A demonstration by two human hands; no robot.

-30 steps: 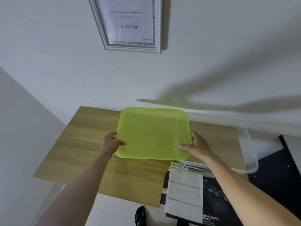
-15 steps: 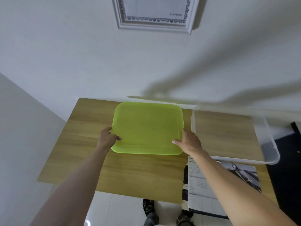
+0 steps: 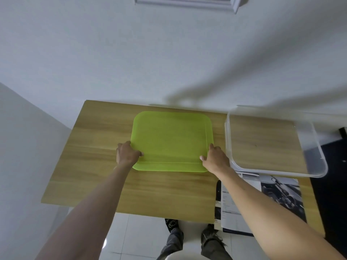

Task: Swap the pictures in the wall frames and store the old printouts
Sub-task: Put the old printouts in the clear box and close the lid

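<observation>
A clear plastic bin [image 3: 277, 169] sits at the right end of the wooden surface [image 3: 97, 166], just beside the green lid [image 3: 171, 140], with a narrow strip of wood between them. Printed sheets [image 3: 281, 190] lie at the near right edge, partly under the bin's front rim and partly hidden by the right forearm. The bottom edge of a white wall frame [image 3: 185, 2] shows at the top. The green lid lies flat on the surface, mid-width. The left hand [image 3: 126, 153] grips its near-left edge, thumb on top. The right hand [image 3: 216, 158] grips the near-right corner, thumb on top. Both arms reach forward, nearly straight.
</observation>
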